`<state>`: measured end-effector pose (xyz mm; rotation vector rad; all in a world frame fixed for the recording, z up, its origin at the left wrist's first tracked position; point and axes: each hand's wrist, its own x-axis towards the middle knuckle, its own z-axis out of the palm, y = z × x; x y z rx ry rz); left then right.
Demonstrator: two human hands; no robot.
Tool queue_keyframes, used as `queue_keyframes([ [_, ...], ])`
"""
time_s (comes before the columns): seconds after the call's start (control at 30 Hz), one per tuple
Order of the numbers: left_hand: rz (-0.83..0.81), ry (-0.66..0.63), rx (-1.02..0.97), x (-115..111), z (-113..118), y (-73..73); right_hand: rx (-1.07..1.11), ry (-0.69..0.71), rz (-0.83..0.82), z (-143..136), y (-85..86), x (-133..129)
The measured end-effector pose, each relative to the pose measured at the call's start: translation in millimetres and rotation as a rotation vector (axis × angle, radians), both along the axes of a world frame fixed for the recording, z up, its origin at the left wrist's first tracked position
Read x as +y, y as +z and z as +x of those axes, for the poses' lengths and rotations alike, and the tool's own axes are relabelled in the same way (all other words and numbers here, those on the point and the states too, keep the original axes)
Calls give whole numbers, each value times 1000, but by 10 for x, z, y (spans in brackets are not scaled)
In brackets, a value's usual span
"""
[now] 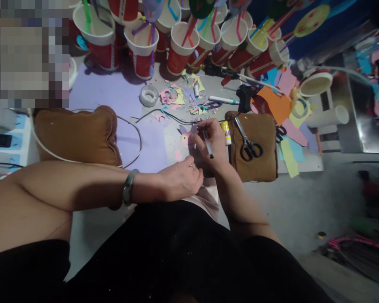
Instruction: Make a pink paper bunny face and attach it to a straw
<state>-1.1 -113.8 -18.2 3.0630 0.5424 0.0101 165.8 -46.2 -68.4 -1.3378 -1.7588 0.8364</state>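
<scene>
In my right hand is a pen with a see-through barrel and a dark end, held between curled fingers. Just left of those fingers a small pink paper animal cutout with dark ears and a yellow eye lies at the table. Part of it is covered by my fingers. My left hand, wearing a ring, is closed near the table's front edge below the cutout; whatever its fingers hold is hidden. A small pink paper piece lies between the cutout and my left hand. A glue stick is right of my right hand.
Scissors lie on the right brown cushion; another brown cushion is left, crossed by a white cable. Red paper cups with straws line the back. Paper scraps, a tape roll and a marker lie before them.
</scene>
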Motion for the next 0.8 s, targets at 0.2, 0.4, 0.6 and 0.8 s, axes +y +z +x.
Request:
queue_keyframes([
  [0.2,-100,-195,-44,7,-32,40,82,-109,167,74,114,-119],
  [0.4,-183,-230,-18,0,-24,75,167,-133,110,199,105,-127],
  [0.6,-253,-162,29,12,-31,87,16,-104,73,115,-17,-90],
  [0.8,-179,-57,-7,-5,-58,7,-73,-142,81,110,-121,-86],
])
